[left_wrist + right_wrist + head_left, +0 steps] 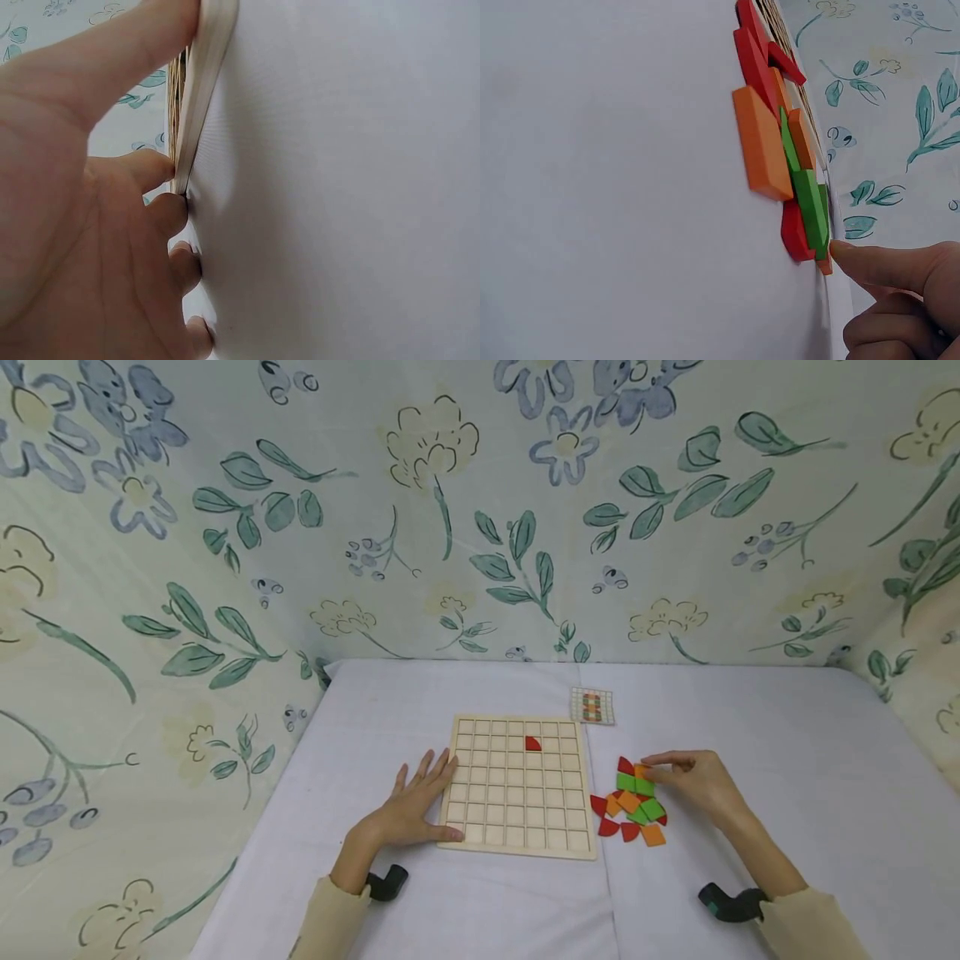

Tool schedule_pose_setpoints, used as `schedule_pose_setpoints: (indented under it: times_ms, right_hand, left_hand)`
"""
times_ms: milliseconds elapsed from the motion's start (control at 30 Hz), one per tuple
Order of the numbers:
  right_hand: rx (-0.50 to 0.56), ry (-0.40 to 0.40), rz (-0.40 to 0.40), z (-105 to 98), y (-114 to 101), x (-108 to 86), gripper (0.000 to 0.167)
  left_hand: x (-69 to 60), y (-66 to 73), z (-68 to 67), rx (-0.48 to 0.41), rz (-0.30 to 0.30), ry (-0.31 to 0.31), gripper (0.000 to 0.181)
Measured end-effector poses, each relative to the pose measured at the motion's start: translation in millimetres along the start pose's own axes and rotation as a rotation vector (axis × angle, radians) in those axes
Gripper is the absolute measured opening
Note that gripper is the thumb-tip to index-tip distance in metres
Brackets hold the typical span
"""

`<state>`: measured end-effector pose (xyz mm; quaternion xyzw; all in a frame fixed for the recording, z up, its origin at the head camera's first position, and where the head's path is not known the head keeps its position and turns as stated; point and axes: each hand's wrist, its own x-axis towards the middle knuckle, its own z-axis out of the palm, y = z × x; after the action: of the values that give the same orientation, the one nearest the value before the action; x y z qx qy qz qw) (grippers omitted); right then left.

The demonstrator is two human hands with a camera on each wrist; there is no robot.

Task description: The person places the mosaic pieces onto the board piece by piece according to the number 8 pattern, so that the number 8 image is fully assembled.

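On the white-covered table (750, 727), your wooden grid board (515, 795) lies flat, pale and nearly bare, so you seem to be at an early stage, picking out a tile to set in a cell. Your left hand (411, 807) is spread at the board's 9 o'clock edge, fingertips against its side and thumb at the near corner, steadying it without clenching. Your right hand (697, 781) reaches the tile heap (628, 802) at the board's 3 o'clock, index finger extended to its far end; you cannot tell here whether finger and thumb pinch anything. The next move seems to call for a light, edge-on pinch, as the tiles are thin and overlap.

The heap mixes plain red quarter-circles with green and orange squares, some leaning on others. Just off the board's corner, between 1 and 2 o'clock, sits a small pattern card (592, 706) printed in colour. The orange tile (641, 771) at your fingertip is at the heap's 12 o'clock, and one red quarter-circle tile (532, 744) fills a cell just past the board's 12 o'clock
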<state>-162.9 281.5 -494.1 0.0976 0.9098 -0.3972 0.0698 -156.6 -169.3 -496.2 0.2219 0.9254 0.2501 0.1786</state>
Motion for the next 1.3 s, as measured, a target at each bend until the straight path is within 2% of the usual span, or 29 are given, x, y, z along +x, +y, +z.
schedule_pose_setpoints:
  times_ms: [300, 633, 867, 1067, 1300]
  right_hand:
    - [0.008, 0.006, -0.014, -1.3, 9.2, 7.8, 0.039]
    - [0.009, 0.024, 0.025, -4.5, 10.2, 5.3, 0.041]
    - [0.004, 0.052, -0.032, -2.6, 8.5, 3.8, 0.038]
    - [-0.043, 0.091, -0.105, 2.4, -1.1, 6.8, 0.034]
    - [-0.051, 0.090, -0.117, 6.3, -21.0, 11.8, 0.033]
  left_hand:
    - [0.2, 0.1, 0.0, 0.010, -0.003, 0.000, 0.119]
    - [0.6, -1.3, 0.5, 0.002, 0.001, -0.007, 0.119]
    - [0.6, -3.8, 2.0, -0.001, 0.009, -0.002, 0.119]
    - [0.4, -4.4, 1.9, -0.014, 0.007, -0.008, 0.119]
    - [0.6, -5.1, 2.0, -0.009, 0.011, -0.008, 0.120]
